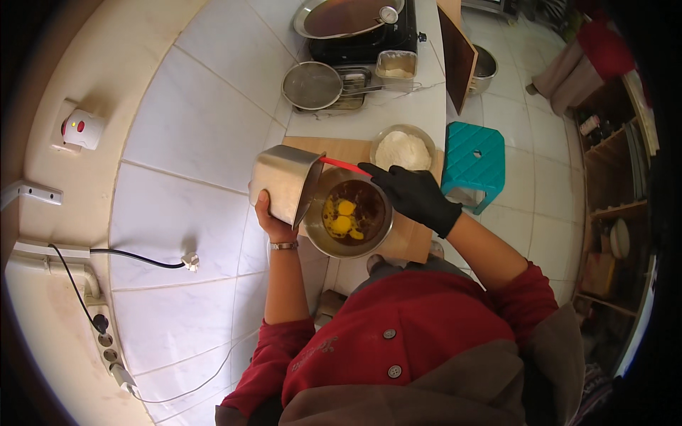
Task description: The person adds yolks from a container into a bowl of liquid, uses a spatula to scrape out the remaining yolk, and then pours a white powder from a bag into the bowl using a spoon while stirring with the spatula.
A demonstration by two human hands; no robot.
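My left hand [270,219], bare, grips a square steel container [280,186] and tilts its mouth over a steel mixing bowl [353,248]. My right hand [413,199], in a black glove, is closed on a red spatula [345,165], whose far end goes into the container out of sight. Inside the bowl, yellow egg yolks [343,224] sit on a dark brown liquid [371,204]. A wooden board [406,243] lies under the bowl. Just beyond my right hand is a bowl of white powder [403,151].
Farther back on the counter are a sieve [312,85], a small rectangular tin [396,65] and a wide pan [344,18] on a black stove. A green stool [474,157] stands right of the counter. Another person [586,64] is at the far right, near wooden shelves [616,211].
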